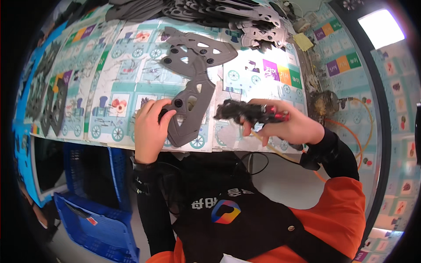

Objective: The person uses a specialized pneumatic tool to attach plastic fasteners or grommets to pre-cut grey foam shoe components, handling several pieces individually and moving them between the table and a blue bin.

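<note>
A dark grey moulded piece (196, 103) with triangular cut-outs and round black knobs lies on the table in front of me. My left hand (151, 125) pinches its left edge near the table's front edge, fingers and thumb curled over it; the fingertips are partly hidden. A similar grey piece (221, 51) lies just beyond, touching or overlapping it. My right hand (285, 125) is wrapped round a black-and-red handheld tool (252, 113), its black tip pointing left toward the near grey piece, a little apart from it.
Many grey pieces are heaped at the far edge (206, 11), and more lie at the left (55, 103). Printed sheets (120, 83) cover the table. Orange hoses (346, 125) hang at the right. A blue plastic crate (94, 228) stands below left.
</note>
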The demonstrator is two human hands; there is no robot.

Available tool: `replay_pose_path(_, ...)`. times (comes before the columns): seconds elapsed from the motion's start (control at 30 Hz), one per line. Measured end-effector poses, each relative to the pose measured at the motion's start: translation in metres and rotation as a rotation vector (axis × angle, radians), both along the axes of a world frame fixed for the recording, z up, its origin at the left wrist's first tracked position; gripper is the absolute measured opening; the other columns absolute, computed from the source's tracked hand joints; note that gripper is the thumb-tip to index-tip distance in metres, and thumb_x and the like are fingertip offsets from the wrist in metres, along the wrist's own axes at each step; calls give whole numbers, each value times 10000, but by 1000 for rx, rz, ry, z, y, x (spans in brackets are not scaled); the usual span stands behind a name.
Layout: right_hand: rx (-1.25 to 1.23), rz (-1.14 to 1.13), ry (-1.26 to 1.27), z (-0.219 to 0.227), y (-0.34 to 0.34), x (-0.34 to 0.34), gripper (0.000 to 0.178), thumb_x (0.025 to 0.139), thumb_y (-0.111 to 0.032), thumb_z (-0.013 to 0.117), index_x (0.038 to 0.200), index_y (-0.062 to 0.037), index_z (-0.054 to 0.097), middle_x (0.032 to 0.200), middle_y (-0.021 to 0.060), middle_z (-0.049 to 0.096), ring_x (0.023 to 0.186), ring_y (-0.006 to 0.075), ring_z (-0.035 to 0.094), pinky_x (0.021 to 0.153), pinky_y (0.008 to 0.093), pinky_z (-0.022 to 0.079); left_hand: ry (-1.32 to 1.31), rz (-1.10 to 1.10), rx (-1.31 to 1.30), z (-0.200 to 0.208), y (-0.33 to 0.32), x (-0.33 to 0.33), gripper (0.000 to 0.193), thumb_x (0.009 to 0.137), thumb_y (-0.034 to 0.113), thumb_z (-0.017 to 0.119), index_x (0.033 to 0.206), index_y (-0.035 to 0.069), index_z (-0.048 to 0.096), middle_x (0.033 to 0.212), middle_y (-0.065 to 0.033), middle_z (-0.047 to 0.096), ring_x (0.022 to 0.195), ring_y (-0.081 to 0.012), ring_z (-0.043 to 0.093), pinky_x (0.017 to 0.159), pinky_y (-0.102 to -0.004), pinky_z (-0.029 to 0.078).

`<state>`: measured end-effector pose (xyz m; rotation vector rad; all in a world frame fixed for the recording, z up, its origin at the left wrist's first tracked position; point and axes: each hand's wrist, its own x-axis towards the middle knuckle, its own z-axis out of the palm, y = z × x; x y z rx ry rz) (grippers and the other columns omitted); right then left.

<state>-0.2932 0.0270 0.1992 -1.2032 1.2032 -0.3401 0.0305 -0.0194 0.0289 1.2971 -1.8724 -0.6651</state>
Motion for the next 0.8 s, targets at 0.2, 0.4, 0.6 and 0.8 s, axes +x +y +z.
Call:
replay_pose_path(0.2, -15, 220, 186, -17, -20, 36, 504, 919, 115, 597, 1421, 68, 582, 1119, 95, 752, 889, 132, 674, 776, 300, 601, -36, 205, -210, -22, 11, -11, 332, 944, 210, 828, 1213, 48, 719, 1049, -106, 726, 969, -336, 661, 882, -455, 489)
replay_pose_path(0.4, 122, 168, 204, -29, -36, 55, 305, 960, -95, 671, 1258, -36, 652, 888, -7, 675, 619, 86, 582, 583, 283, 497, -44, 266, -220, -23, 10, -13, 257, 907, 198, 872, 1074, 49, 746, 954, -107, 734, 902, -325, 669, 811, -421, 506)
replay_pose_path(0.6, 112, 249, 262, -28, -49, 68, 277, 974, -130, 704, 1232, -38, 661, 818, 4, 625, 621, 86, 543, 567, 297, 439, 72, 228, -151, -24, 10, -10, 240, 869, 187, 902, 984, 50, 742, 802, -86, 693, 741, -308, 627, 723, -420, 487)
replay_pose_path(0.8, 52, 328, 304, -28, -43, 77, 275, 972, -96, 724, 1219, 6, 656, 822, 34, 566, 699, 128, 451, 643, 328, 427, 44, 225, -175, -22, 8, -8, 225, 875, 169, 886, 936, 48, 707, 829, -77, 681, 778, -299, 623, 743, -416, 470)
